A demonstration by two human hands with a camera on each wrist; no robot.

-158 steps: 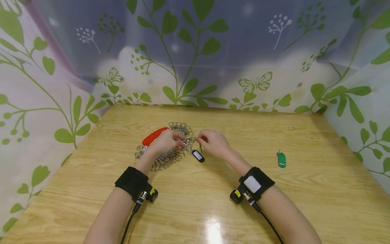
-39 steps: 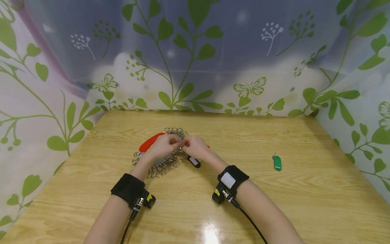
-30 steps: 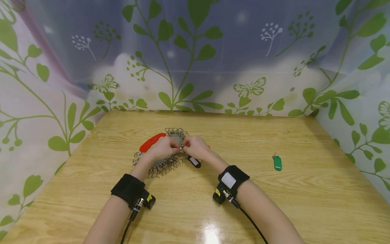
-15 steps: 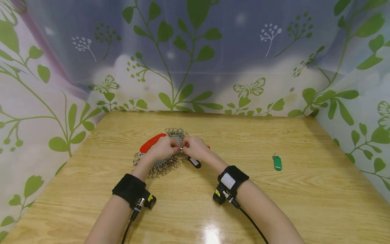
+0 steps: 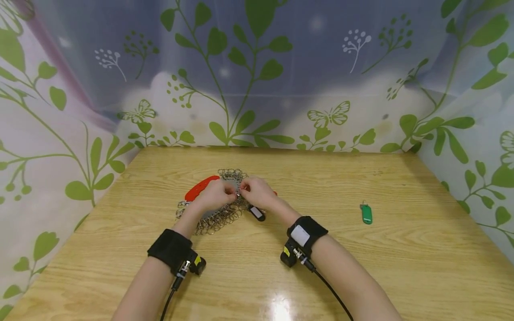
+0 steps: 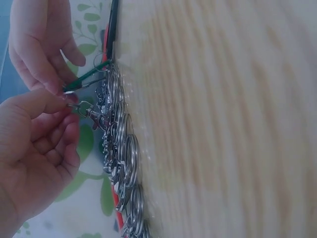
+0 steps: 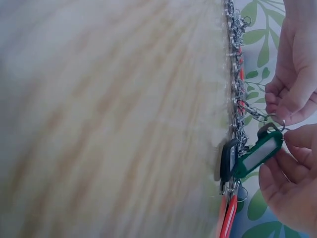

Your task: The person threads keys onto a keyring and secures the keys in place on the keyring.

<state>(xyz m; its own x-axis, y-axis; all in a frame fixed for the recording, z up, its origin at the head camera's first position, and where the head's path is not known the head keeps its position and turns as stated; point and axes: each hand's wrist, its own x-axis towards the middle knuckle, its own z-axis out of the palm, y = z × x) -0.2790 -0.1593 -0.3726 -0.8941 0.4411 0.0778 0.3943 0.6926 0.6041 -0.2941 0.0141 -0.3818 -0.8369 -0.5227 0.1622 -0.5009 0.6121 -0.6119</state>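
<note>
In the head view my left hand (image 5: 217, 195) and right hand (image 5: 259, 195) meet at the right side of a pile of metal swivel clasps with split rings (image 5: 217, 218). The left wrist view shows my left thumb and forefinger pinching the ring of one swivel clasp (image 6: 94, 115). My right fingertips pinch a green key tag (image 7: 242, 167) at its ring end, close beside that ring; the tag has a white label. A black key tag (image 5: 257, 212) lies just below my right hand. The fingers partly hide the rings between them.
A red flat piece (image 5: 201, 187) with a grey surface beside it lies under the clasps at left. Another green key tag (image 5: 366, 214) lies farther right on the wooden table (image 5: 321, 276). A bit of red (image 5: 275, 193) shows behind my right hand. Patterned cloth walls surround the table.
Since about five seconds ago my right hand has moved left, bringing the green key tag to my left hand at the clasps. Over the last second both hands have shifted only slightly.
</note>
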